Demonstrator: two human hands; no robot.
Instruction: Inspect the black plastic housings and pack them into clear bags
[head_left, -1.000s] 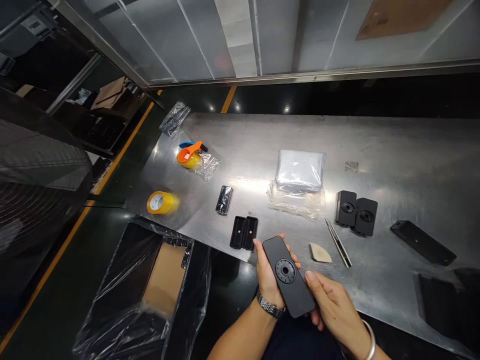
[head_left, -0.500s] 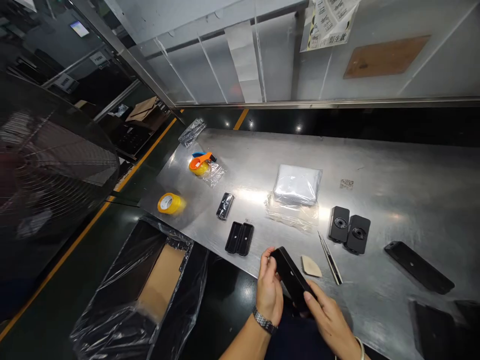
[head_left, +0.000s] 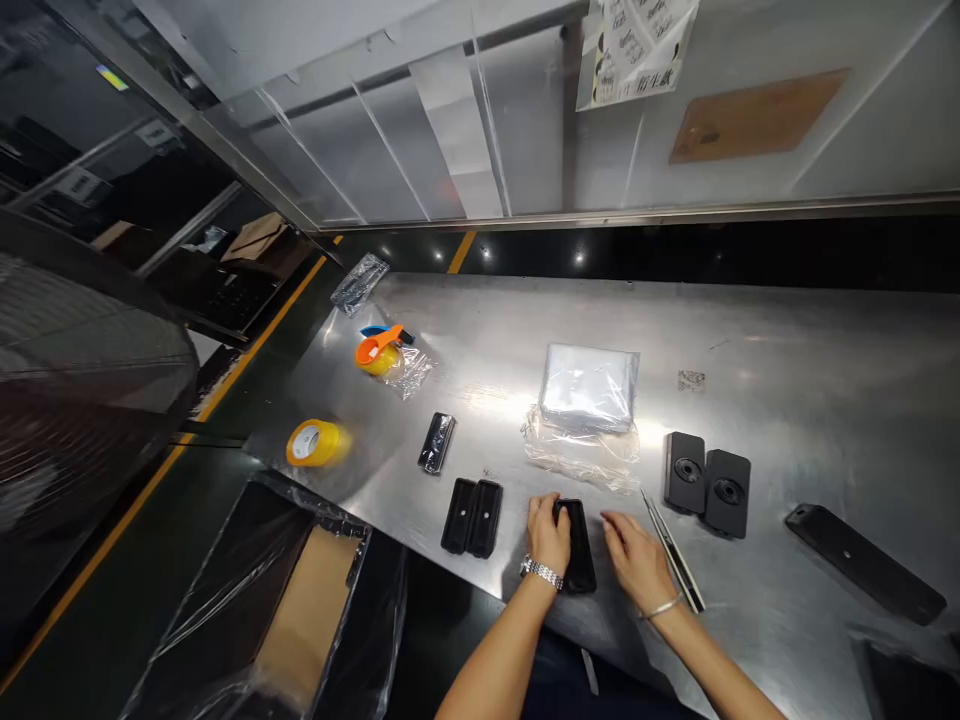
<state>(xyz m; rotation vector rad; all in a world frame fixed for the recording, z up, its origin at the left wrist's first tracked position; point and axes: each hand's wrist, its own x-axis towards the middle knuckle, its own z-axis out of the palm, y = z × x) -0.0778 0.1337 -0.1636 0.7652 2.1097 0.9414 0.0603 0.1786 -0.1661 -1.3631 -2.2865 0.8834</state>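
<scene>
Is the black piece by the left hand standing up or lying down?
Lying down: the black piece stretches flat along the metal table, left hand at its edge.

left hand (head_left: 549, 540): palm down, fingers curled | right hand (head_left: 641, 562): palm down, fingers bent

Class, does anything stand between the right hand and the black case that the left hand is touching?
Nothing visible does: a strip of metal tabletop shows between the right hand and the black case. The utility knife lies to that hand's right.
</scene>
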